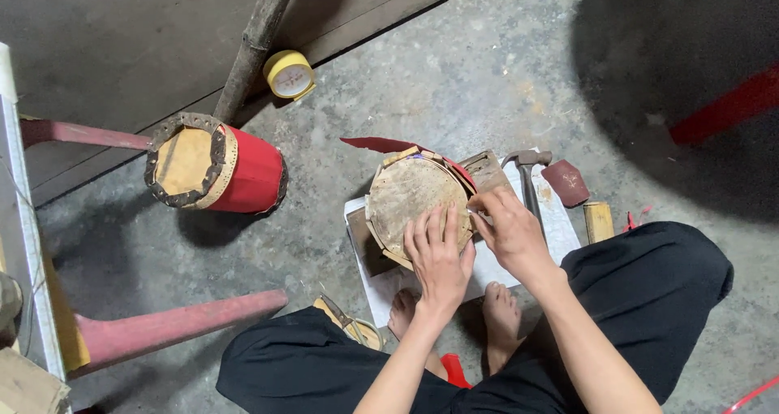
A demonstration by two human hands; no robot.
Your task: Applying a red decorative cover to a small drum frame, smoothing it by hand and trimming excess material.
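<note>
Small drum [410, 199] pressed under flat, spread left hand [439, 256], rim pinched by right hand [507, 229], hammer [527, 174] at 2 o'clock, red drum [235, 170] at 9, scissors [349, 321] at 7.

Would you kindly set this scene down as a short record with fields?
Setting: concrete floor; person sits with bare feet, in black trousers
Left hand: lies flat on the skin of the unfinished drum
Right hand: fingers pinched at the drum's right rim; whether they hold anything cannot be told
Under the drum: white sheet and a board
Nearby tools: hammer to the right, scissors by the left knee
Also there: finished red drum lying on its side, yellow tape roll, wooden block
</note>
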